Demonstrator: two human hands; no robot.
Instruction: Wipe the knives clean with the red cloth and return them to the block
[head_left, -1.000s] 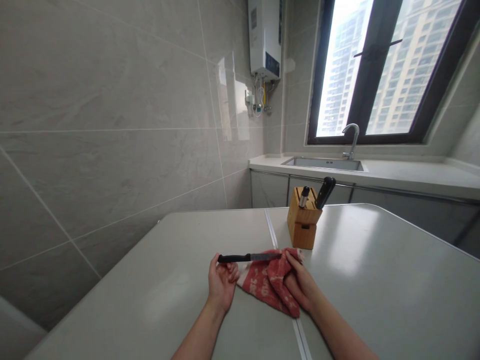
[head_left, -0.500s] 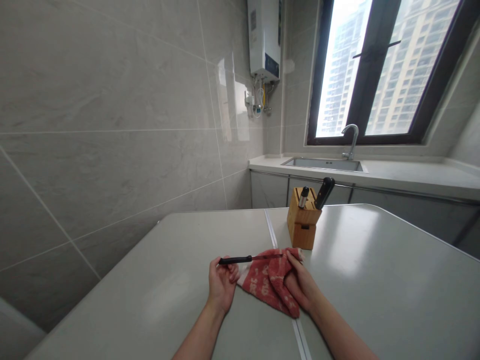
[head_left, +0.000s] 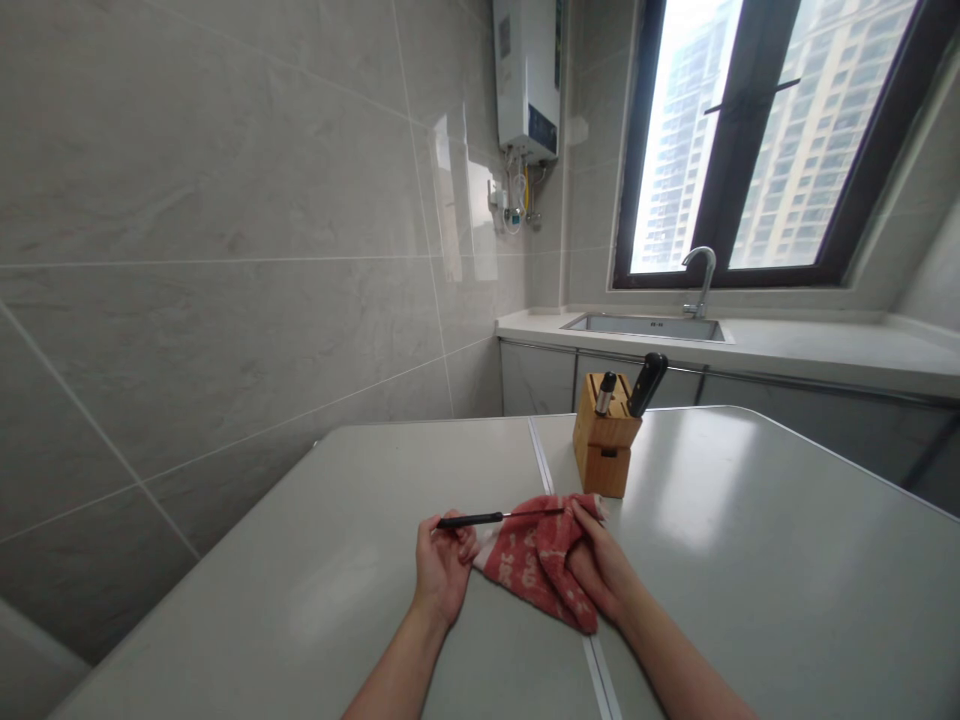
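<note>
In front of me, a knife [head_left: 471, 520] lies level across my two hands, its black handle to the left and its thin blade seen nearly edge-on. My left hand [head_left: 444, 560] is closed around the handle. A red towel [head_left: 525, 555] with pale lettering and a white edge hangs folded behind and below the blade. My right hand [head_left: 600, 565] grips the towel and pinches it near the tip end of the blade; the tip itself is hidden by cloth and fingers.
A wooden knife block [head_left: 604, 440] stands beyond the towel, holding a black-handled knife [head_left: 648, 385] and another handle [head_left: 605, 393]. A pale seam strip [head_left: 602, 680] crosses the white table [head_left: 337, 600]. Behind are a counter [head_left: 795, 340], sink [head_left: 645, 327] and faucet [head_left: 703, 282].
</note>
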